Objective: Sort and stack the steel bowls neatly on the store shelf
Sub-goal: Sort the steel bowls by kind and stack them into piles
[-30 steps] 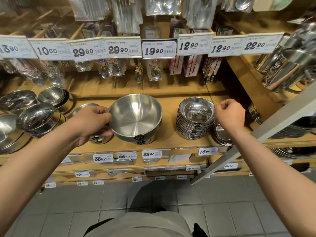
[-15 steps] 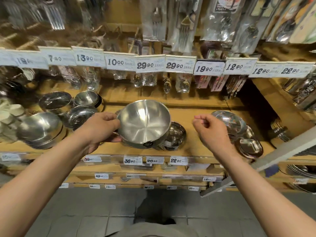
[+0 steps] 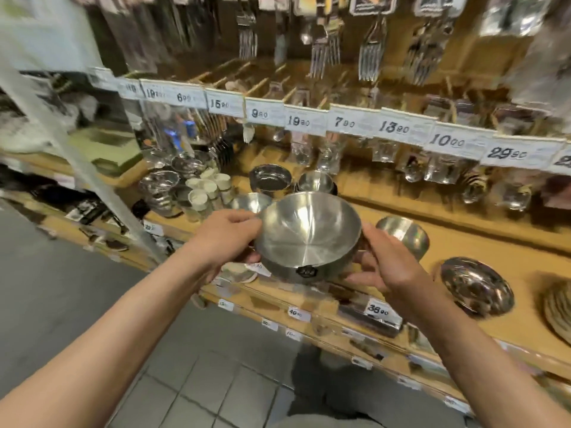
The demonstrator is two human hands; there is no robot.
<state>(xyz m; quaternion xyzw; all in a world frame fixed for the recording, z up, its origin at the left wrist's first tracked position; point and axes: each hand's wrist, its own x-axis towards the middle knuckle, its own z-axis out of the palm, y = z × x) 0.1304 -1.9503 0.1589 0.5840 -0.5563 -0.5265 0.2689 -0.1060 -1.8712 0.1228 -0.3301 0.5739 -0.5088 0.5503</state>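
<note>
A person stands at a wooden store shelf [image 3: 482, 251] and holds one large steel bowl [image 3: 309, 234] in the air, above the shelf's front edge and not resting on anything. The left hand [image 3: 227, 239] curls round the bowl's left rim, fingers on the outer wall and thumb near the lip. The right hand [image 3: 389, 267] cups the lower right side, fingers wrapped beneath the bowl. The bowl tilts slightly toward the viewer, its open mouth facing up, a small dark label [image 3: 306, 271] showing on its near wall.

On the shelf behind it, toward the back edge, stand two smaller bowls [image 3: 270, 179] side by side, with a third bowl [image 3: 250, 202] just in front of them, partly hidden by the left hand. To the right, a small bowl [image 3: 403, 233] sits near the right hand, and a shallow steel dish [image 3: 475, 285] lies further along toward the front edge. Price tags [image 3: 446, 142] hang in a row above.

The picture is blurred, so finer detail is unclear.

To do this step well, it seems wise to keep both hands on the bowl, level it before lowering, find a stack of matching width, and nest it squarely so the rims line up. Steel slides easily on steel, so a slow, centred set-down should avoid clatter or a toppled stack.
</note>
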